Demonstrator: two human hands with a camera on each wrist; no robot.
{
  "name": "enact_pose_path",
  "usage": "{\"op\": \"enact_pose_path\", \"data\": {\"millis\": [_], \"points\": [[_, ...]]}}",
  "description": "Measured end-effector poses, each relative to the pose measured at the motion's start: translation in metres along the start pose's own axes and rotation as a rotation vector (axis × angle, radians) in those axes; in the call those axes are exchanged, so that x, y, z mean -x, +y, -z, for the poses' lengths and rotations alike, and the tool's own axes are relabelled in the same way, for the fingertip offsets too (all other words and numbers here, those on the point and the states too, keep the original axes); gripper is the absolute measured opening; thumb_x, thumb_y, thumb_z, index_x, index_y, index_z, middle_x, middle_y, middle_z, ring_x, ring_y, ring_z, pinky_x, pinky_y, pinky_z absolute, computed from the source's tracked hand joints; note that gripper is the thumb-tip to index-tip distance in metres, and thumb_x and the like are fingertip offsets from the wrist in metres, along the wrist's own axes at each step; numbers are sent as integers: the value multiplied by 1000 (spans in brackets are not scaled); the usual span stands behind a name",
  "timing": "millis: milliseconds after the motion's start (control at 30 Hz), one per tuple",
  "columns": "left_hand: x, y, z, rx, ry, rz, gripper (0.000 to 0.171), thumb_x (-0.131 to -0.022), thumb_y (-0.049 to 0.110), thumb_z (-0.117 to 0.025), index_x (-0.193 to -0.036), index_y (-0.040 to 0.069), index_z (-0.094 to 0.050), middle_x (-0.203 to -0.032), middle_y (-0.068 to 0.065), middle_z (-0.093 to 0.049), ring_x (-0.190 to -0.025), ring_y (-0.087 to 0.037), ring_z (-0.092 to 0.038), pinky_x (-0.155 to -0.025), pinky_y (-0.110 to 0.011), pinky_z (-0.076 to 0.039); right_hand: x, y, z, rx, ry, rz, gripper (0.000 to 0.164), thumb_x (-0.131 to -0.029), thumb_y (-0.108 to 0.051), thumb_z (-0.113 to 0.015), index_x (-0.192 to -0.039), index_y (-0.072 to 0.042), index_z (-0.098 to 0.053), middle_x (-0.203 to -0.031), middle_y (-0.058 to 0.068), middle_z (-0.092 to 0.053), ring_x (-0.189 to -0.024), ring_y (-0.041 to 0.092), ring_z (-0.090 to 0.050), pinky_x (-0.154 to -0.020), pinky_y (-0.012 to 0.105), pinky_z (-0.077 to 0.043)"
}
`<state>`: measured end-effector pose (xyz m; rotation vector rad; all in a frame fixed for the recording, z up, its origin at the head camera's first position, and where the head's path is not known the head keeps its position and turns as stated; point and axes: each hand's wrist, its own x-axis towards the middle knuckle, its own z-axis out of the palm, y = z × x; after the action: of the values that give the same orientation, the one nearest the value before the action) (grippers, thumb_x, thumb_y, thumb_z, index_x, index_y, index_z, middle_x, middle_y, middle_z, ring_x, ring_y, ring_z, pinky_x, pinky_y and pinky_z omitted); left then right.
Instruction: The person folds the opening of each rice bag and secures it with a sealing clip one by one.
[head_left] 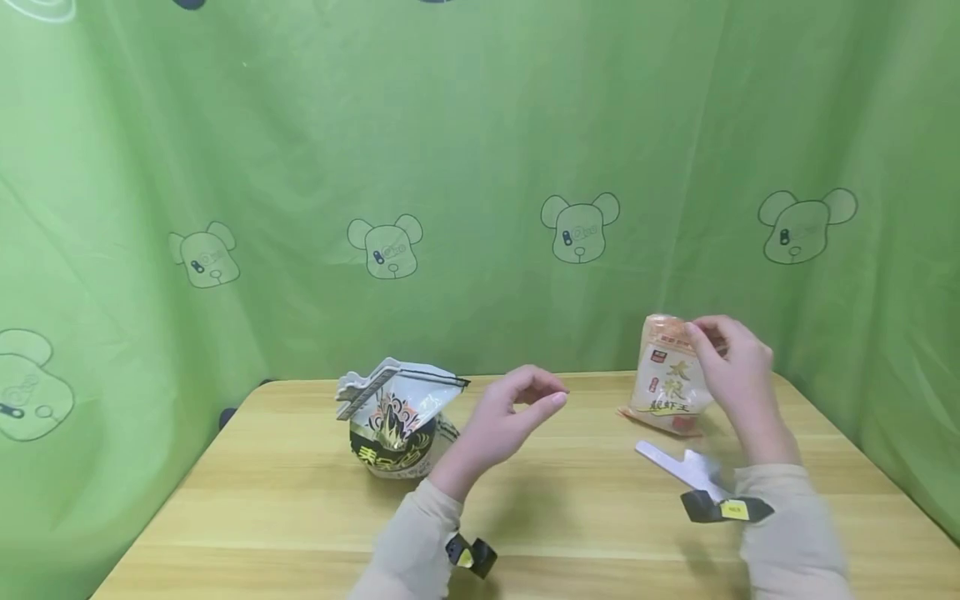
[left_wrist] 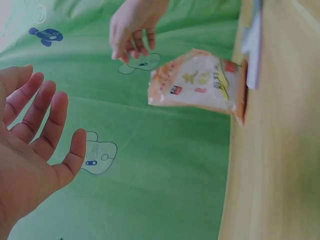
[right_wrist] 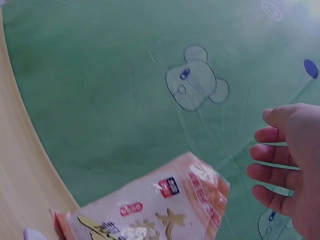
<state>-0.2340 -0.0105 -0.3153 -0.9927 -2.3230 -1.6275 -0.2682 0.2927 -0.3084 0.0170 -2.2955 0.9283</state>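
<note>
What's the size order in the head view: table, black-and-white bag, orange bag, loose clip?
1. Table
2. Black-and-white bag, clearly wider than the next
3. Orange bag
4. Loose clip

Real bag sizes: unsure from this view.

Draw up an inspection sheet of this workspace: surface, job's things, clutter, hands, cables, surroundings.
Surface: wood-grain table.
Job's things: black-and-white bag, its folded top held by a white clip; orange-and-white packet, standing upright; pale clip, lying in front of the packet, on no bag.
Clutter: nothing seen.
Left hand: holds nothing, fingers relaxed, above the table between bag and packet.
Right hand: holds nothing; beside the packet's top, apart from it in both wrist views.
Cables: nothing seen.
Surroundings: green curtain printed with cartoon bear heads.
</note>
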Motion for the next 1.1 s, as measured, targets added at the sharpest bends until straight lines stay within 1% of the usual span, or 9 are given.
{"op": "enact_pose_path", "data": {"millis": [167, 333, 500, 633, 700, 767, 833, 967, 1100], "points": [[-13, 1, -16, 78, 26, 18, 20, -96, 28, -61, -107, 12, -67, -104, -3, -70, -91, -4, -62, -86, -25, -53, 1, 14, 7, 2, 36, -73, 43, -101, -37, -49, -118, 1, -61, -108, 20, -64, -78, -13, -40, -70, 8, -37], [-24, -6, -32, 141, 35, 55, 21, -95, 28, -62, -107, 12, -67, -104, -4, -70, -87, -1, -61, -80, -21, -53, 2, 25, 12, 5, 59, -135, 44, -101, -35, -49, -120, 3, -59, -112, 21, -61, -78, -14, -37, -71, 9, -36], [-34, -13, -45, 211, 67, 130, 21, -95, 31, -62, -108, 16, -67, -101, 0, -69, -86, -1, -62, -80, -22, -53, 1, 34, 14, 26, 35, -171, 46, -101, -36, -48, -123, 3, -57, -115, 21, -59, -85, -4, -40, -76, 19, -36], [-40, -19, -55, 287, 124, 170, 20, -94, 31, -63, -107, 16, -67, -99, 0, -68, -84, -2, -61, -81, -24, -53, 0, 41, 13, 11, -64, -189, 55, -101, -42, -45, -131, 4, -49, -121, 25, -55, -98, 21, -50, -83, 36, -42], [-43, -23, -61, 325, 152, 181, 20, -93, 29, -65, -106, 14, -68, -98, -2, -68, -83, -3, -61, -81, -24, -52, -1, 45, 12, -16, -136, -191, 62, -101, -43, -45, -137, 6, -42, -126, 31, -51, -106, 36, -50, -86, 50, -44], [-45, -28, -66, 347, 174, 193, 20, -92, 27, -65, -106, 13, -68, -99, -3, -68, -83, -3, -61, -81, -24, -52, -1, 49, 11, -31, -208, -192, 68, -100, -44, -46, -142, 8, -34, -130, 35, -46, -113, 46, -47, -90, 60, -43], [-47, -34, -71, 351, 190, 207, 20, -92, 26, -66, -106, 13, -68, -100, -2, -68, -86, -3, -60, -82, -23, -52, -2, 53, 10, -34, -261, -191, 72, -100, -43, -48, -144, 10, -28, -132, 38, -43, -116, 51, -45, -92, 65, -41], [-50, -45, -78, 330, 211, 239, 20, -92, 27, -66, -107, 13, -69, -104, 1, -70, -92, -2, -60, -86, -24, -51, -1, 61, 8, -30, -345, -197, 78, -99, -41, -52, -147, 11, -20, -135, 41, -38, -118, 54, -43, -93, 67, -40], [-49, -57, -85, 351, 192, 283, 22, -92, 27, -66, -110, 14, -67, -110, 0, -70, -96, -3, -61, -85, -24, -51, 2, 65, 3, -67, -433, -242, 82, -99, -43, -51, -150, 9, -13, -140, 39, -35, -122, 54, -41, -97, 69, -37]]}}
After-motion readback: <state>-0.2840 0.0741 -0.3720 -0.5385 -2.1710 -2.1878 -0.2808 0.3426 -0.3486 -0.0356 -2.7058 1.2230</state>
